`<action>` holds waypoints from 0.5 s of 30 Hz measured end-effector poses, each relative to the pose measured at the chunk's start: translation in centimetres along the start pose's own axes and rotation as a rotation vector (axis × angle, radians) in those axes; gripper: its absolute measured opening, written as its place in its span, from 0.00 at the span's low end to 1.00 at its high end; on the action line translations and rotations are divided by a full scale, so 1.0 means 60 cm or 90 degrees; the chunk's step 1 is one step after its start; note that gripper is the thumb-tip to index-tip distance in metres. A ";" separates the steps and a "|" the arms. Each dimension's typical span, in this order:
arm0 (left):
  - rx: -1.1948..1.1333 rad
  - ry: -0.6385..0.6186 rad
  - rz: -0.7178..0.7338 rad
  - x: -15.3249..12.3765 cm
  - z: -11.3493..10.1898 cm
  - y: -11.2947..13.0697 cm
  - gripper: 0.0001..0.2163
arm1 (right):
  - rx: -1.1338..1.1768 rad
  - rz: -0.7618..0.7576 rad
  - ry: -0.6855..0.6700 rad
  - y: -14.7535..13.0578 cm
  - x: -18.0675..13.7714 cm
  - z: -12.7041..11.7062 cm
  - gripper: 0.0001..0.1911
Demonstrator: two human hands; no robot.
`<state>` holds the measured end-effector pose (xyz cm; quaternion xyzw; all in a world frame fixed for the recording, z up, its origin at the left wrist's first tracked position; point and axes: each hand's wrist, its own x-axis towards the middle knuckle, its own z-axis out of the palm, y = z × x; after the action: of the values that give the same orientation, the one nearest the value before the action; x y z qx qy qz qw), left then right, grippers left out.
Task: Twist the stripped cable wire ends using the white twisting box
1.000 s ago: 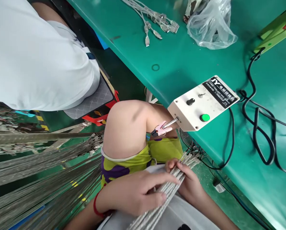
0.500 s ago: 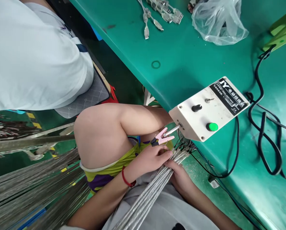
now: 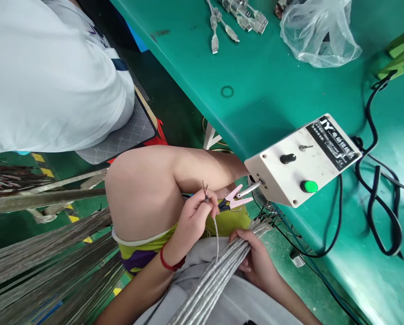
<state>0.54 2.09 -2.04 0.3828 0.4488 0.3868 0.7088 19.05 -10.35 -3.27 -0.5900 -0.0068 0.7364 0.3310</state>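
Observation:
Between the thumb and fingers of my left hand (image 3: 197, 214) is pinched the end of a single cable (image 3: 217, 241), with bare thin wires sticking up above the fingertips. A red string bracelet (image 3: 171, 262) is on that wrist. My right hand (image 3: 254, 255) is closed around a bundle of silvery clear-jacketed cables (image 3: 218, 280) lying across my lap. Just right of my left fingers, a pink-and-black clip (image 3: 234, 198) sits on the metal shaft of a white control box (image 3: 301, 160). The box has a black knob, a toggle switch and a green button.
The box stands at the edge of the green table (image 3: 195, 67). Several USB cables (image 3: 237, 20), a clear plastic bag (image 3: 320, 34) and black cords (image 3: 371, 194) lie on it. A person in a white shirt (image 3: 53, 81) sits at left, above racked cables (image 3: 46, 257).
My left hand has drawn one cable from the bundle and moved up and left with it, beside the clip. My right hand still holds the bundle. The view has shifted slightly.

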 end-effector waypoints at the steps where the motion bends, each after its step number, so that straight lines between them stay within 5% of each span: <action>1: -0.046 0.011 0.013 -0.004 -0.002 0.004 0.06 | -0.008 0.012 0.010 0.003 -0.004 -0.004 0.33; 4: -0.177 0.018 0.025 -0.010 -0.003 0.016 0.16 | -0.201 -0.020 -0.034 0.003 -0.025 -0.011 0.43; 7: -0.204 0.031 0.066 -0.010 0.003 0.026 0.28 | -0.542 -0.210 -0.146 -0.029 -0.062 0.004 0.37; 10: -0.160 0.069 0.153 -0.014 0.012 0.029 0.20 | -0.699 -0.399 -0.151 -0.087 -0.101 0.037 0.29; 15: -0.062 0.092 0.294 -0.028 0.025 0.036 0.11 | -0.658 -0.807 -0.003 -0.152 -0.121 0.093 0.10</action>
<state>0.99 1.17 0.90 0.4119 0.3799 0.5862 0.5851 19.15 -4.70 8.37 -0.5505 -0.6788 0.3143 0.3708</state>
